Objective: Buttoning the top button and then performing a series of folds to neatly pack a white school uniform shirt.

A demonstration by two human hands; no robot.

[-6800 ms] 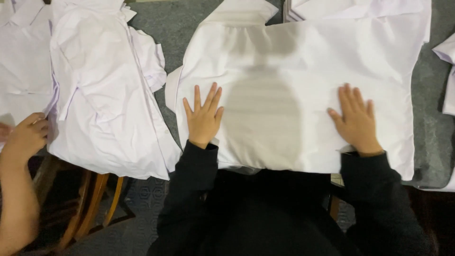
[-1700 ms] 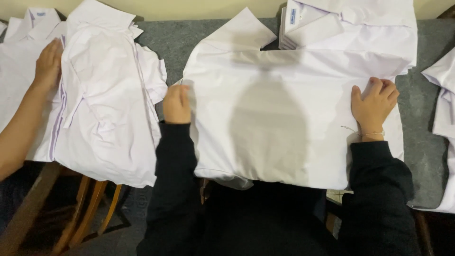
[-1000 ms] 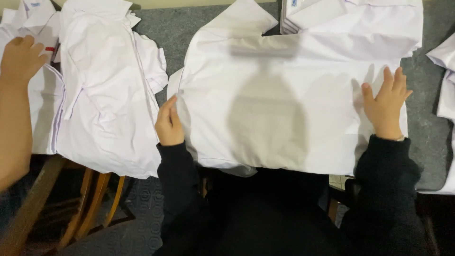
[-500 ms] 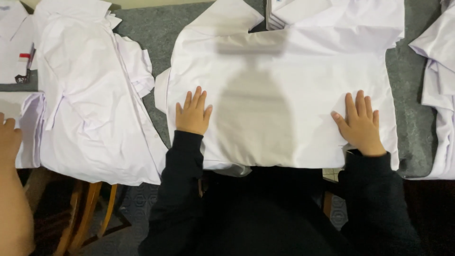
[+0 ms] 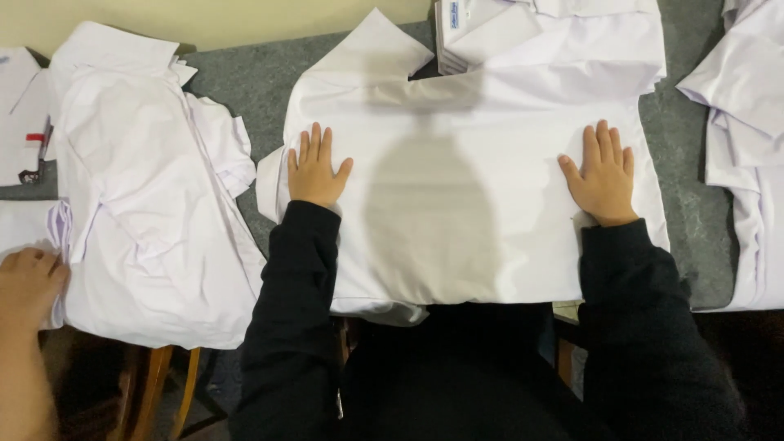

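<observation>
Both hands are flat and spread wide, palms down, holding nothing: left hand (image 5: pixel 314 170) near the left edge of the folded white shirt (image 5: pixel 469 188), right hand (image 5: pixel 603 174) near its right edge. Shirt sits mid grey tabletop (image 5: pixel 245 77), by the near edge. Another shirt pile (image 5: pixel 147 204) lies left, a co-worker's hand (image 5: pixel 28 282) touching it.

Overhead light, head shadow, perhaps slightly soft

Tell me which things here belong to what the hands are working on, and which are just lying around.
In hand:
- folded white shirt, on the grey table
- left hand, flat on it
- right hand, flat on it

Lying about:
- pile of white shirts, left
- white shirts, right edge
- another person's hand, bottom left
</observation>
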